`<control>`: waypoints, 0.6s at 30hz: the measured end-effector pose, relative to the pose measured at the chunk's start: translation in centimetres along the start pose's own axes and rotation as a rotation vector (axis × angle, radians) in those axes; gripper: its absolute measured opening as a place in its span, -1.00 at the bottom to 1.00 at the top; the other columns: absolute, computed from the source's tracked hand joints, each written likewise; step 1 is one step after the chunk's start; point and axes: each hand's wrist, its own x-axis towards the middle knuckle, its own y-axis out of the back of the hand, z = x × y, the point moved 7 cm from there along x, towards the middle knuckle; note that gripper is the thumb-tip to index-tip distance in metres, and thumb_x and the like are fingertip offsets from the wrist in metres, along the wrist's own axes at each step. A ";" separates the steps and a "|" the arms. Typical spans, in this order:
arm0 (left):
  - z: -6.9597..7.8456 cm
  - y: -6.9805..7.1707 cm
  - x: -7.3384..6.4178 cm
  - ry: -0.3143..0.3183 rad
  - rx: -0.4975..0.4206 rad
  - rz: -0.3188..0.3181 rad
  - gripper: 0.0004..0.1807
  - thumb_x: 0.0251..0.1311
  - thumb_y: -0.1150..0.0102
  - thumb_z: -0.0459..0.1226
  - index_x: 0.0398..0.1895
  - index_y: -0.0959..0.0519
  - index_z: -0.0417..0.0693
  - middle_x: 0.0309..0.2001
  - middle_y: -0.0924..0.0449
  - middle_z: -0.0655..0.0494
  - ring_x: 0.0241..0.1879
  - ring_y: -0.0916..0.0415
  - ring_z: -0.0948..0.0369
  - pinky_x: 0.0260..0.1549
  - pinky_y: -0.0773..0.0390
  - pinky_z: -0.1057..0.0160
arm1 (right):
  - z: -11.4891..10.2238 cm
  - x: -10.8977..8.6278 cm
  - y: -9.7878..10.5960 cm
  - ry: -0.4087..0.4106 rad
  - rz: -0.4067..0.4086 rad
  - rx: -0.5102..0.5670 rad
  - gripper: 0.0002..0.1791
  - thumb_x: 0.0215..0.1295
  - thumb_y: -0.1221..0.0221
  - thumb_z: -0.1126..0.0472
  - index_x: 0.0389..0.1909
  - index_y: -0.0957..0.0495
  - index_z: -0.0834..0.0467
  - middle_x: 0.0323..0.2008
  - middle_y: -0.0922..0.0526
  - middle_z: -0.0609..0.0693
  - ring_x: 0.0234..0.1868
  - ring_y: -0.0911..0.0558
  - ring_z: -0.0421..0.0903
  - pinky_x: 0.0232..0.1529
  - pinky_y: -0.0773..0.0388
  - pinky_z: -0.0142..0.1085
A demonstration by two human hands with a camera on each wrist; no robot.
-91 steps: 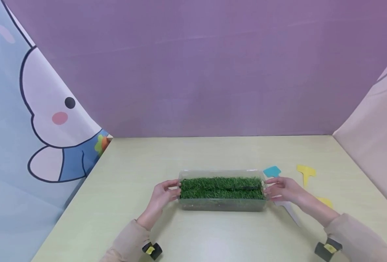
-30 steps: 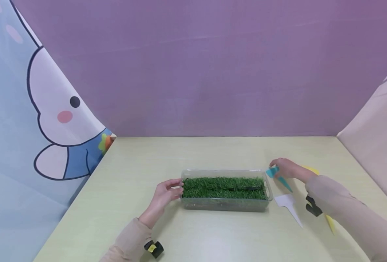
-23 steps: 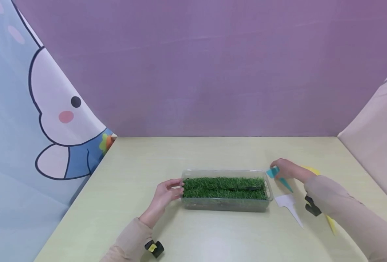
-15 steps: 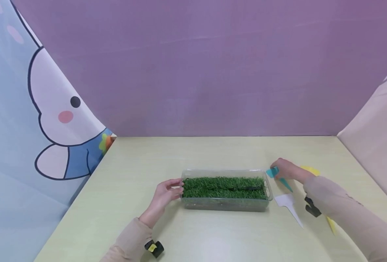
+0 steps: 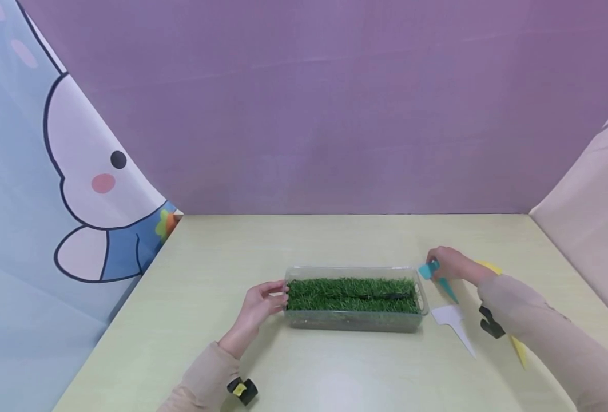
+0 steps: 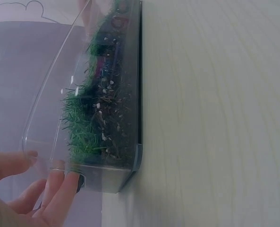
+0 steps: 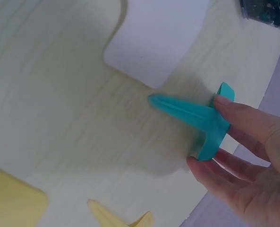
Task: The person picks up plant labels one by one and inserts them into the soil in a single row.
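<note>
On the table [image 5: 231,243] stands the box [image 5: 353,322]; at its nine o'clock the left hand [image 5: 254,306] touches it, fingers relaxed; near its two o'clock the right hand [image 5: 450,263] pinches the teal tag [image 7: 184,111]; better to pinch evenly, and lift clear of the white tag [image 5: 448,315].

The left sleeve [image 5: 201,375] and right sleeve [image 5: 545,329] are beige and creased. A blocky black camera [image 5: 249,392] with a yellow patch [image 5: 239,389] sits by the left cuff [image 5: 226,355], a dark mount [image 5: 492,324] by the right.
</note>
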 end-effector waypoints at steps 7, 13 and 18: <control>0.2 0.0 -0.3 0.004 0.007 -0.003 -0.56 0.00 -0.08 -0.50 0.03 -0.37 -0.40 -0.07 -0.47 -0.24 -0.24 -0.52 0.11 -0.19 -0.57 0.16 | -0.2 0.2 0.8 0.022 0.016 0.020 -0.70 -0.26 -0.35 0.32 -0.44 -0.50 0.33 -0.46 -0.55 0.12 -0.40 -0.50 0.04 -0.36 -0.50 -0.15; 0.3 0.0 -0.2 0.005 0.007 0.002 -0.57 0.01 -0.07 -0.51 0.03 -0.38 -0.40 -0.07 -0.47 -0.24 -0.25 -0.53 0.11 -0.20 -0.57 0.17 | -0.1 0.3 1.4 0.040 0.013 0.041 -0.69 -0.23 -0.37 0.28 -0.46 -0.48 0.30 -0.47 -0.53 0.09 -0.45 -0.47 -0.04 -0.44 -0.46 -0.22; 0.2 0.0 -0.2 0.002 0.007 -0.002 -0.57 0.00 -0.07 -0.51 0.03 -0.37 -0.41 -0.07 -0.47 -0.25 -0.27 -0.53 0.12 -0.20 -0.57 0.16 | 0.6 0.2 1.8 0.040 0.011 0.072 -0.72 -0.20 -0.34 0.29 -0.47 -0.45 0.29 -0.48 -0.52 0.07 -0.46 -0.46 -0.06 -0.45 -0.45 -0.25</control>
